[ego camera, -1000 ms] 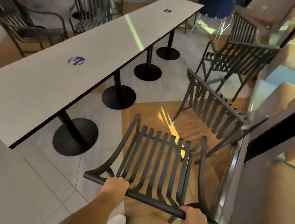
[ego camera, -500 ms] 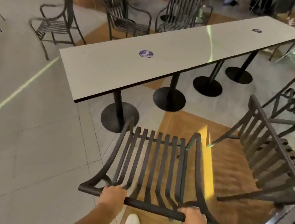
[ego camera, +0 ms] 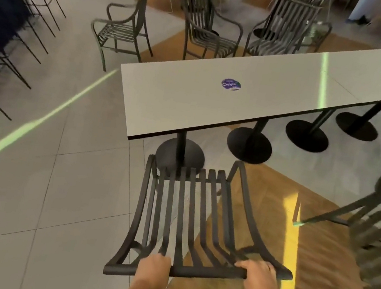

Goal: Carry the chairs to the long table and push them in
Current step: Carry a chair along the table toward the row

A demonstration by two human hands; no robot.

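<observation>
Left hand (ego camera: 153, 267) and right hand (ego camera: 257, 277) gripped chair (ego camera: 181, 216) top rail, fingers curled round it; table (ego camera: 251, 104) lay beyond fingertips.

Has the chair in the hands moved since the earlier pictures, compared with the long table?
Yes. The held chair has come to the near end of the long table; its front now points at the end pedestal base, where before it was further along the side.

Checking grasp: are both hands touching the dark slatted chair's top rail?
Touching. Head view: left hand and right hand curl around the dark slatted chair's top rail.
</observation>
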